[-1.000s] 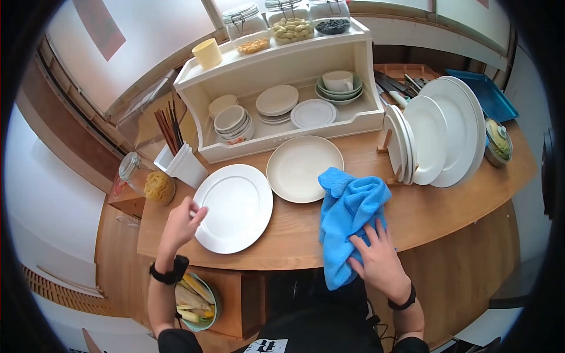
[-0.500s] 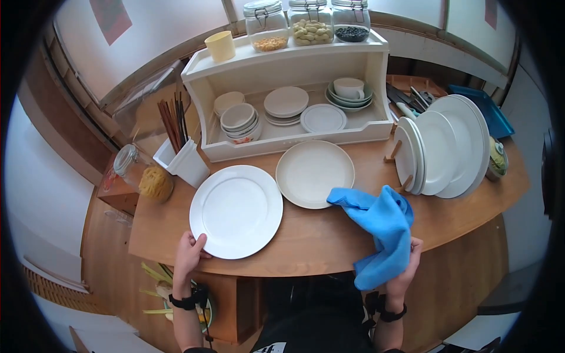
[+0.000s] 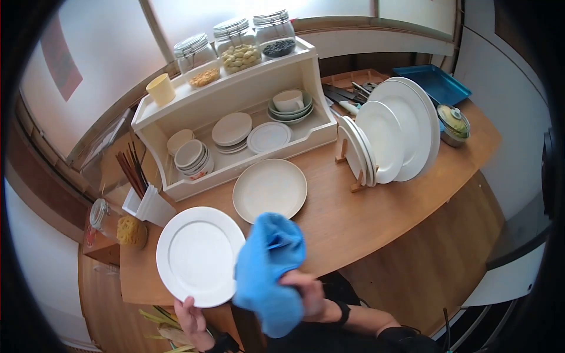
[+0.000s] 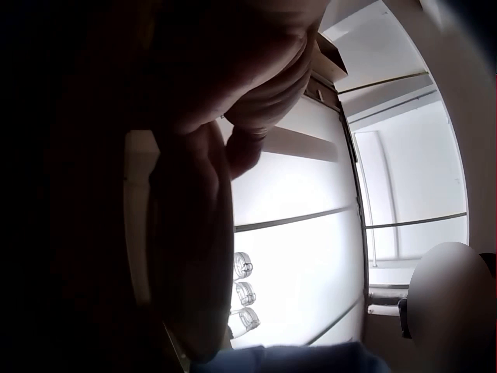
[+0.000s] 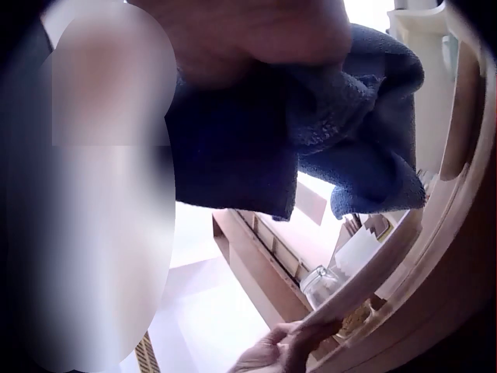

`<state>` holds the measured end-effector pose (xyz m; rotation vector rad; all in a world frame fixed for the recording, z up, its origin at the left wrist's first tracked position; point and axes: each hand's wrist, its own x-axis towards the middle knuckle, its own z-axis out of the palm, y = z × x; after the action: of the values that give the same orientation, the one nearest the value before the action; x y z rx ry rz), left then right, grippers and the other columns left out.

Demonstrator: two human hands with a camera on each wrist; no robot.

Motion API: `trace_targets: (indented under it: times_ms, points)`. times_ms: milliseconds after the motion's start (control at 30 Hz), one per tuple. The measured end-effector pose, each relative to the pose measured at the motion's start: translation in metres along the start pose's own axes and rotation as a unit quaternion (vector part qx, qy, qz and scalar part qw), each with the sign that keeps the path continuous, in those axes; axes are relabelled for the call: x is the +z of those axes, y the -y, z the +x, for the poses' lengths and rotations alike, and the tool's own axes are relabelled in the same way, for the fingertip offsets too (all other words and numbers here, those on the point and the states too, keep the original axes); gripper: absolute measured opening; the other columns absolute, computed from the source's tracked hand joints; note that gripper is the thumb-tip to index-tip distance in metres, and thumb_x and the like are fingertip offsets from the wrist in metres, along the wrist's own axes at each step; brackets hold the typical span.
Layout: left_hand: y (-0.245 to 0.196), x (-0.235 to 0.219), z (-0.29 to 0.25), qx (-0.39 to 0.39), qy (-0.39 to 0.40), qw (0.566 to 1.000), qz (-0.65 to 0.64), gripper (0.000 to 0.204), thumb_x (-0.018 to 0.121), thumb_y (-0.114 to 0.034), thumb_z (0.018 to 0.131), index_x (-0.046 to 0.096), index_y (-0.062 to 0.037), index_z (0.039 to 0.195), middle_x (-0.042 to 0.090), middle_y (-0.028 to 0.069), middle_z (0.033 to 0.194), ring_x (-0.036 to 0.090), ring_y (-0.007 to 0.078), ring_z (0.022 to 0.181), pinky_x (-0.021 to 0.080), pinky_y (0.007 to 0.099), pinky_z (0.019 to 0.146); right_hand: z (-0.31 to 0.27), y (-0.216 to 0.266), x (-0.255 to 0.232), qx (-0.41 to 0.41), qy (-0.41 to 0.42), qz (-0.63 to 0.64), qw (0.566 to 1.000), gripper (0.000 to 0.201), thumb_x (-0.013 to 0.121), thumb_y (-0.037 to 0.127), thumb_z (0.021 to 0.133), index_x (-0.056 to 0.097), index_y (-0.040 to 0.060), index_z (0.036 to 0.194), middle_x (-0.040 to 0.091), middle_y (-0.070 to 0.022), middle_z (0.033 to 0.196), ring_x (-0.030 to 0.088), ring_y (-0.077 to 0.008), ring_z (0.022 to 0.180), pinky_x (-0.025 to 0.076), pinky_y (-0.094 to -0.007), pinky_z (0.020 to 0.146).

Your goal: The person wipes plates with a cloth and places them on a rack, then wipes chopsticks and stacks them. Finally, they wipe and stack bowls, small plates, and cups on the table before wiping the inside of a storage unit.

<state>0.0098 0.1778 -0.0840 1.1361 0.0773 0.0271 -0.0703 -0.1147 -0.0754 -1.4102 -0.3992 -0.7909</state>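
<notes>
My left hand [image 3: 193, 321] pinches the near edge of a white plate [image 3: 200, 256], thumb on the rim; the right wrist view shows that plate [image 5: 373, 272] tilted up, held by the left hand [image 5: 272, 351]. A bunched blue cloth [image 3: 268, 273] is gripped in my right hand [image 3: 307, 294] and hangs at the plate's right side. The right wrist view has the cloth [image 5: 357, 116] below the right hand [image 5: 256, 39]. Behind them a cream plate [image 3: 271, 189] lies flat on the table. In the left wrist view the left hand [image 4: 248, 85] is dark against the plate [image 4: 190, 249].
A white shelf [image 3: 253, 162] holds bowls and small plates, with jars [image 3: 238, 50] and a yellow cup [image 3: 160, 89] on top. Right of it stand plates in a wooden rack [image 3: 406, 132]; at left, a chopstick holder [image 3: 150, 206] and a pasta jar [image 3: 129, 230].
The head view has turned. My left hand came to the white plate's near edge and took hold, and the plate is now tilted up. The cloth moved left with my right hand, beside the plate.
</notes>
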Motion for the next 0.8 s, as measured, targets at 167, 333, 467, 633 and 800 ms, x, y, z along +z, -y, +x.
trace_targets:
  times_ms: [167,333,467,633,800]
  points:
    - [0.035,-0.027,-0.022,0.009,0.006,1.0,-0.029,0.077,0.072,-0.012,0.079,0.037,0.004,0.146,0.055,0.0192,0.137,0.059,0.032,0.12,0.05,0.0441,0.102,0.036,0.001,0.042,-0.056,0.238,-0.25,0.937,0.052,0.063,0.007,0.086,0.051,0.0008,0.137,0.048,-0.0219,0.147,0.043,-0.0388,0.139,0.037,-0.0485,0.115]
    - [0.045,0.005,-0.028,0.049,0.022,0.998,-0.04,0.079,0.074,-0.01,0.078,0.037,0.0029,0.146,0.055,0.0184,0.137,0.059,0.0317,0.121,0.049,0.0445,0.103,0.044,0.0,0.05,-0.13,0.349,-0.294,0.88,0.051,0.057,0.011,0.086,0.053,0.0047,0.137,0.041,-0.0238,0.153,0.03,-0.0422,0.148,0.025,-0.0505,0.123]
    - [0.042,0.043,-0.023,0.082,0.047,0.995,-0.044,0.08,0.075,-0.008,0.077,0.038,0.0019,0.146,0.055,0.0177,0.137,0.059,0.0314,0.121,0.048,0.0449,0.104,0.078,0.028,0.047,-0.081,0.564,-0.309,0.761,0.057,0.056,0.014,0.087,0.052,0.0157,0.145,0.039,-0.0229,0.154,0.027,-0.042,0.149,0.02,-0.0556,0.124]
    - [0.043,0.07,-0.026,0.107,0.068,0.991,-0.048,0.081,0.077,-0.005,0.076,0.038,0.0008,0.147,0.056,0.0169,0.137,0.058,0.0311,0.122,0.048,0.0453,0.105,0.111,0.012,0.046,-0.235,0.385,-0.359,0.817,0.063,0.049,0.022,0.093,0.04,0.0266,0.156,0.039,-0.0185,0.153,0.029,-0.0392,0.148,0.018,-0.0688,0.118]
    - [0.046,0.062,-0.024,0.119,0.107,0.984,-0.072,0.08,0.075,-0.005,0.073,0.04,0.002,0.144,0.053,0.0198,0.138,0.06,0.0349,0.12,0.052,0.0482,0.101,0.163,0.034,0.016,-0.113,0.348,-0.499,0.786,0.072,0.067,0.03,0.089,0.039,0.023,0.155,0.038,-0.0162,0.152,0.033,-0.0461,0.14,0.024,-0.0695,0.112]
